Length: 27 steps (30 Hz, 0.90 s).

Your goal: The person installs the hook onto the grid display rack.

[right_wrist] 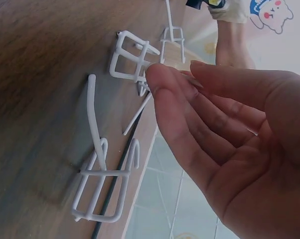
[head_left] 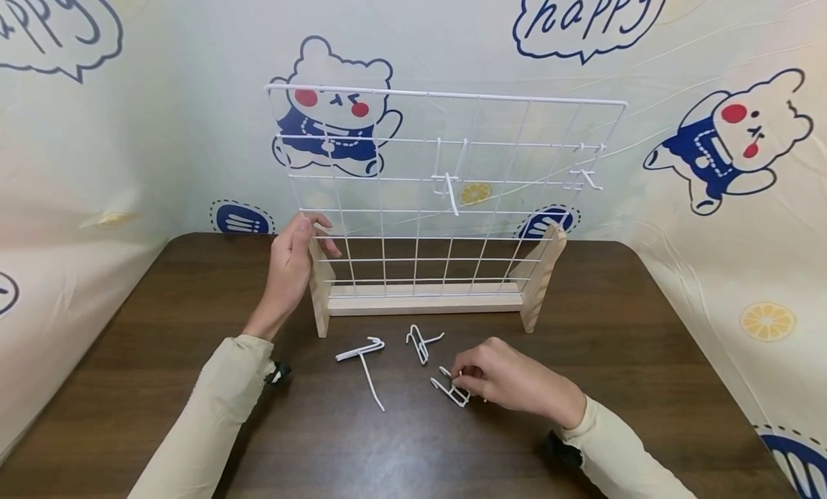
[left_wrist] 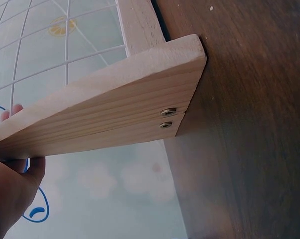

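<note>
My left hand point(head_left: 291, 258) grips the left wooden side point(head_left: 319, 298) of a stand holding a white wire grid panel point(head_left: 416, 212); in the left wrist view its fingers point(left_wrist: 36, 169) lie about that wood. Low over the table, my right hand point(head_left: 507, 380) pinches a white wire hook point(head_left: 452, 393) between thumb and fingertips. That hook point(right_wrist: 130, 59) shows past the fingertips in the right wrist view, its prong mostly hidden. Closer to that camera lies another white hook point(right_wrist: 102, 186). Two more loose hooks, one point(head_left: 420, 343) in the middle and one point(head_left: 363, 355) left, lie before the stand.
Two hooks hang on the grid, one point(head_left: 450, 187) near its middle and one point(head_left: 584, 176) at the right. The stand's right wooden side point(head_left: 543, 283) and base bar point(head_left: 423, 301) rest on the dark brown table point(head_left: 310, 449). A printed cloth point(head_left: 213, 126) hangs behind.
</note>
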Each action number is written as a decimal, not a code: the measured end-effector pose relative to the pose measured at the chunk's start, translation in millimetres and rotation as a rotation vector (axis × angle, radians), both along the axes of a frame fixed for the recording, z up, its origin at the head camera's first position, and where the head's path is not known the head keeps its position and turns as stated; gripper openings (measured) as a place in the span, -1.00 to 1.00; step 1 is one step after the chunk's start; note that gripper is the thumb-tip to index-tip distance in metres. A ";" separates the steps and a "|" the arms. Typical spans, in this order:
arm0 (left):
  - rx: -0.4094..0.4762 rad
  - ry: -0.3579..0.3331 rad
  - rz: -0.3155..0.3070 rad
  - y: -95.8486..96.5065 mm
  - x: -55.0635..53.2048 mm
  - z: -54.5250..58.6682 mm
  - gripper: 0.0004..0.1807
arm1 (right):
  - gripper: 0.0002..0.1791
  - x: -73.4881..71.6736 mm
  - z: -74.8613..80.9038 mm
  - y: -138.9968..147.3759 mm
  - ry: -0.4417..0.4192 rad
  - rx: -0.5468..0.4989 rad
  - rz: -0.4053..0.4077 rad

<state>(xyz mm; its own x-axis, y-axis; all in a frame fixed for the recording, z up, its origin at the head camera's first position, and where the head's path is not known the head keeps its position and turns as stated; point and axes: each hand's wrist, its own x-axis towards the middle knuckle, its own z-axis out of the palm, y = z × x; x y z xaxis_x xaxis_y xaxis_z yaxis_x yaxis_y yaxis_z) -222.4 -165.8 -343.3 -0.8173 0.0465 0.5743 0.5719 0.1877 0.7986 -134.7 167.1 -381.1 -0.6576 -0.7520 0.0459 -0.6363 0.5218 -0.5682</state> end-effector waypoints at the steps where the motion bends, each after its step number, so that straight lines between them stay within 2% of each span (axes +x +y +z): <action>1: 0.002 0.001 -0.001 -0.2 0.2 -0.3 -0.57 | -0.97 0.3 0.0 0.0 -0.012 0.000 0.000; 7: 0.017 0.009 -0.008 -0.8 1.4 -1.9 -0.57 | -0.91 3.5 -0.3 0.1 -0.091 0.020 0.017; 14: 0.028 -0.003 -0.005 0.5 -0.5 -0.4 -0.57 | -0.95 -0.1 -1.8 0.4 -0.018 0.058 0.009; 27: 0.013 0.009 -0.012 -1.8 -0.5 1.6 -0.60 | -0.91 1.8 1.6 -1.8 -0.064 -0.001 0.035</action>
<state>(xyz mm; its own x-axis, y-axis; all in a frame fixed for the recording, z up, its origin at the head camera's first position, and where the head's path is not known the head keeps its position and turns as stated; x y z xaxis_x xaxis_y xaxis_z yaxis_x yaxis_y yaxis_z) -223.0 -167.6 -341.7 -0.8116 0.0485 0.5823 0.5811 0.1703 0.7958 -133.0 165.3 -379.5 -0.6324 -0.7747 0.0054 -0.6167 0.4991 -0.6087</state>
